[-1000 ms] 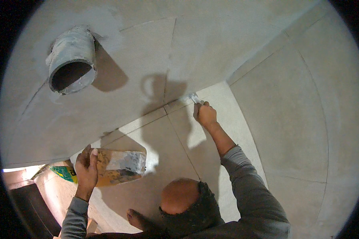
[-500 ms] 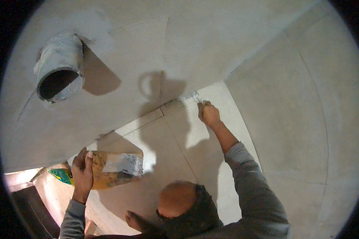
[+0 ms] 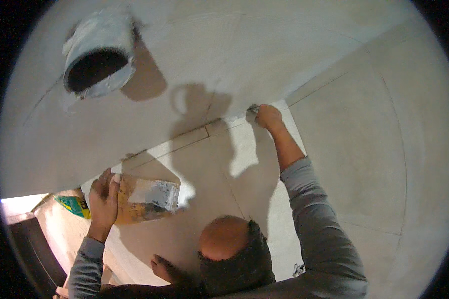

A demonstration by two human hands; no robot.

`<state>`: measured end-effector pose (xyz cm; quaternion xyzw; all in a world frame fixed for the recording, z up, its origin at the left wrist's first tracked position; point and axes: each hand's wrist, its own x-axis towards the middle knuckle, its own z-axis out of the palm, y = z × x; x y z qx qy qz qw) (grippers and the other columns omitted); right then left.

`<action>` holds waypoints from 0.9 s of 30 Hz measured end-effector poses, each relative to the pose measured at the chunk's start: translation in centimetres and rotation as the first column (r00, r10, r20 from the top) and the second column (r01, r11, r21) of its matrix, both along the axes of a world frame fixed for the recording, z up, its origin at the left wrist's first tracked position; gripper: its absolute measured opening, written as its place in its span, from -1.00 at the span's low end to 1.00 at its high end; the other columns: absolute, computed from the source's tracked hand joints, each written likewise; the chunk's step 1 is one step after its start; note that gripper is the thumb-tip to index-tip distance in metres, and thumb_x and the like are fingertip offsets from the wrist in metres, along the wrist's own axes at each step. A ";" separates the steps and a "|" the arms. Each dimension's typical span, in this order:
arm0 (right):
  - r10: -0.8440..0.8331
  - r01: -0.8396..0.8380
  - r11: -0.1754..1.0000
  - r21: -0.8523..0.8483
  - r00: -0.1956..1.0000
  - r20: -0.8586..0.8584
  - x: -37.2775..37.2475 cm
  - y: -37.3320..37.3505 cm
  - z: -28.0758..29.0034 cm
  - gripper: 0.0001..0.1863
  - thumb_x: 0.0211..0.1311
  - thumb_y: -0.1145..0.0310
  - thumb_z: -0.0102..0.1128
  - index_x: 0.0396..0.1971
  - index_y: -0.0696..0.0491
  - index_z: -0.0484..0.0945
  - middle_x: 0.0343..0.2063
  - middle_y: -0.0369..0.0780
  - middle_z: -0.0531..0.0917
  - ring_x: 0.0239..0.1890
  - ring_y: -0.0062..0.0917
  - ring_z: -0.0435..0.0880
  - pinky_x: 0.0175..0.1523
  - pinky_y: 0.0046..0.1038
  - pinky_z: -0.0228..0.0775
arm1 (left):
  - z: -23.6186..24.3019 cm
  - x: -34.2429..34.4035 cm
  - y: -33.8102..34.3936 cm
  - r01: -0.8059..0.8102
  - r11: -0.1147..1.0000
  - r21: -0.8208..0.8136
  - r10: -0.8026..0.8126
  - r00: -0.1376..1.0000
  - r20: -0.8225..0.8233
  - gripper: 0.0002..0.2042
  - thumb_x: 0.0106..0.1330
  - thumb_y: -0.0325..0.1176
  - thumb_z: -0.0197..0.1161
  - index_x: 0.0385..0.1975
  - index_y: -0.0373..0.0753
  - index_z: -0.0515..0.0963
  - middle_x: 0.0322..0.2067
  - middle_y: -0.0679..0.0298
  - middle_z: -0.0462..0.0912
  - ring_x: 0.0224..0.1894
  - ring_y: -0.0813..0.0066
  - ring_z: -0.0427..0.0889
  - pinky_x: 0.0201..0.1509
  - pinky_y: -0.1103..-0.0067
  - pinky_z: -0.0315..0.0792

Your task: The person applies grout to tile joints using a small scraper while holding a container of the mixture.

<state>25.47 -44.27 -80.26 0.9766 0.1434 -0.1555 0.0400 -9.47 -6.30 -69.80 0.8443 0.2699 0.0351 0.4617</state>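
My left hand (image 3: 104,199) grips a flat, yellowish-brown board (image 3: 130,212) by its left end, thumb on top. A patch of pale grey paste (image 3: 160,192) lies on the board, among dark smears. My right hand (image 3: 269,117) is closed round a small tool, its dark end (image 3: 253,110) at the joint between wall and floor, close to the corner. That end looks like a putty knife blade, though blur hides its exact shape. White paste (image 3: 234,120) marks the joint just left of the tool.
A wide, paste-smeared pipe (image 3: 99,55) juts from the wall (image 3: 184,60) at upper left. Another wall (image 3: 349,139) rises on the right. My bare knee (image 3: 224,239) and foot (image 3: 164,267) are over the tiled floor (image 3: 209,174). A green-yellow packet (image 3: 74,206) lies beyond my left hand.
My right hand has shifted up and slightly right along the joint, and its wrist has turned. The left hand still holds the board. The whole view has tilted a little, with the pipe appearing higher.
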 end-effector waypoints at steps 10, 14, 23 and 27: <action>-0.025 0.056 0.993 0.101 0.957 -0.289 1.1 4.2 0.2 -0.61 -0.07 0.02 0.35 -0.20 -0.17 0.69 -0.42 -0.26 0.68 -0.52 -0.45 0.59 -0.46 -0.36 0.50 | -0.8 -0.6 0.9 -0.064 0.998 -0.011 0.065 0.997 0.043 -0.49 0.33 -0.16 0.18 0.04 -0.53 0.42 -0.18 -0.07 0.57 -0.07 0.23 0.55 0.05 0.46 0.38; -0.075 0.145 0.974 0.172 0.931 -0.358 0.1 6.2 0.8 -0.60 -0.07 0.01 0.37 -0.21 -0.12 0.68 -0.46 -0.26 0.64 -0.54 -0.48 0.54 -0.51 -0.39 0.44 | -2.2 -1.1 2.1 -0.041 0.999 0.027 0.039 0.996 0.086 -0.52 0.31 -0.16 0.18 0.03 -0.49 0.45 -0.22 -0.09 0.57 -0.15 0.20 0.56 -0.03 0.44 0.40; -0.186 0.288 0.939 0.189 0.885 -0.427 -4.4 12.4 3.4 -0.72 0.05 0.28 0.28 -0.39 0.22 0.59 -0.59 -0.18 0.53 -0.69 -0.54 0.32 -0.68 -0.47 0.18 | -1.6 -2.1 3.3 0.104 0.970 0.221 -0.101 0.995 -0.026 -0.56 0.34 -0.20 0.15 0.05 -0.45 0.43 -0.17 -0.04 0.58 -0.08 0.26 0.57 0.02 0.47 0.41; -0.132 0.252 0.945 0.208 0.877 -0.462 -3.7 12.0 1.1 -0.72 0.04 0.22 0.25 -0.41 0.16 0.62 -0.58 -0.18 0.63 -0.57 -0.40 0.57 -0.46 -0.35 0.45 | -2.3 -2.3 3.4 0.105 0.989 0.108 -0.120 0.983 0.137 -0.55 0.30 -0.16 0.18 0.01 -0.45 0.46 -0.23 -0.10 0.58 -0.16 0.14 0.59 -0.04 0.44 0.42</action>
